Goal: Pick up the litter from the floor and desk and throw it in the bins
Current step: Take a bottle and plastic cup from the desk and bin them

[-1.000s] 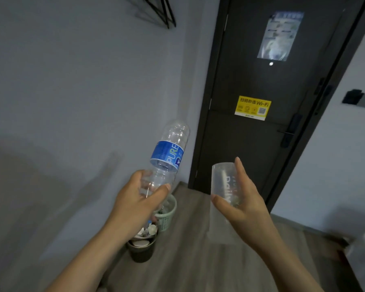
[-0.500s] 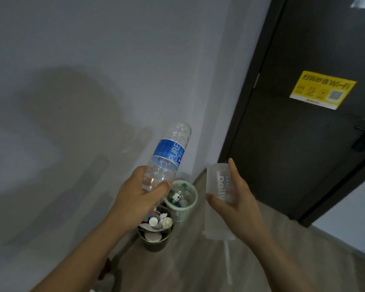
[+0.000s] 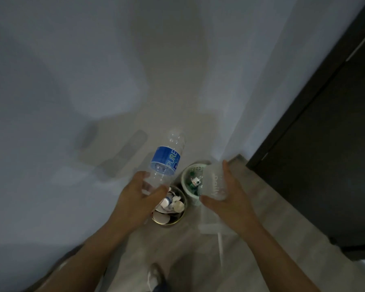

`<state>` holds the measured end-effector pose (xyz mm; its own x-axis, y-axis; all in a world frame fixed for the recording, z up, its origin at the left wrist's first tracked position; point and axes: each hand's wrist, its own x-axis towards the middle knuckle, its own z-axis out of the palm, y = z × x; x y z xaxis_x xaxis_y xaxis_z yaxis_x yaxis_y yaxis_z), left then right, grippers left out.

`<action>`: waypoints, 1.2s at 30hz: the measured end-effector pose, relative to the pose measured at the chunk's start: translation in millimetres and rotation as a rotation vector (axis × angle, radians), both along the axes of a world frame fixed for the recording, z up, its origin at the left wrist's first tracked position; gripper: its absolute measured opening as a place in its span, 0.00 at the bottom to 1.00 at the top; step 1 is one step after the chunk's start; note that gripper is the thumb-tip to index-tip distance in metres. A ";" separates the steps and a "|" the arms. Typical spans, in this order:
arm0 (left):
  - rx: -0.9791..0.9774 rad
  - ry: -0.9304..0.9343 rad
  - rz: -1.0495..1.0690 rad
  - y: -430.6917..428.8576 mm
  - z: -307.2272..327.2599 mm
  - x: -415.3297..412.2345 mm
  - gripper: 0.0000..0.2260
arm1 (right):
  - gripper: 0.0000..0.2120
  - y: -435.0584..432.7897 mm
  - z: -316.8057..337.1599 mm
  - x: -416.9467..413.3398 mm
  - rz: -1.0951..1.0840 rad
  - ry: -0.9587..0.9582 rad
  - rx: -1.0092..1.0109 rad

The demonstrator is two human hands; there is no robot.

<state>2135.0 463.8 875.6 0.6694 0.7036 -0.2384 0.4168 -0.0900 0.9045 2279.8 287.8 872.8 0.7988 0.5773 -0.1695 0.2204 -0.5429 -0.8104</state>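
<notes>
We see the left hand (image 3: 135,199) with fingers and thumb curled round one end of a clear water bottle (image 3: 167,161); the bottle slants up and away to the far right, its blue label reading "PURE", its free end against the grey wall (image 3: 72,81). The right hand (image 3: 228,199) grips a translucent plastic cup (image 3: 214,184) printed "Daily", thumb on the near-left side, fingers stretched along the right side; a thin pale straw (image 3: 220,247) hangs below the cup's near end. Both things are held in the air over two bins standing on the floor against the wall; the nearer is a dark round bin (image 3: 177,221), filled with crumpled white litter, partly hidden under the left hand; just beyond it, to the right, stands a pale green basket bin (image 3: 184,182) with a bottle lying inside, the cup overlapping its right edge. Wood-patterned floor (image 3: 272,218) runs to the right as far as a dark door (image 3: 325,165); at the near edge we make out a shoe (image 3: 154,277).
</notes>
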 end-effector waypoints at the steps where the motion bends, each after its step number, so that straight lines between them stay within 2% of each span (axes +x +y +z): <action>1: -0.001 0.024 0.015 5.5 -7.2 6.7 0.24 | 0.52 6.4 -6.3 7.7 0.002 0.006 -0.029; 6: -0.051 0.130 0.050 38.6 -50.8 38.5 0.24 | 0.52 42.6 -35.8 44.9 -0.026 0.073 -0.144; 13: -0.092 0.284 0.081 75.3 -117.5 66.6 0.24 | 0.37 86.1 -92.0 97.8 -0.204 0.318 -0.245; 21: -0.143 0.501 0.140 80.8 -204.8 94.1 0.24 | 0.34 101.9 -186.8 144.5 -0.180 0.527 -0.362; 30: -0.118 0.623 0.163 67.3 -317.4 109.4 0.29 | 0.32 119.7 -311.8 189.4 -0.044 0.519 -0.421; 36: -0.125 0.678 0.192 68.3 -387.8 115.1 0.32 | 0.31 143.1 -404.3 186.3 0.022 0.556 -0.443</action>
<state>2250.1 532.0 487.8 0.2120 0.7346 -0.6446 0.8892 0.1287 0.4391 2466.1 430.9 468.5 0.5147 0.3753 -0.7709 -0.1469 -0.8473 -0.5105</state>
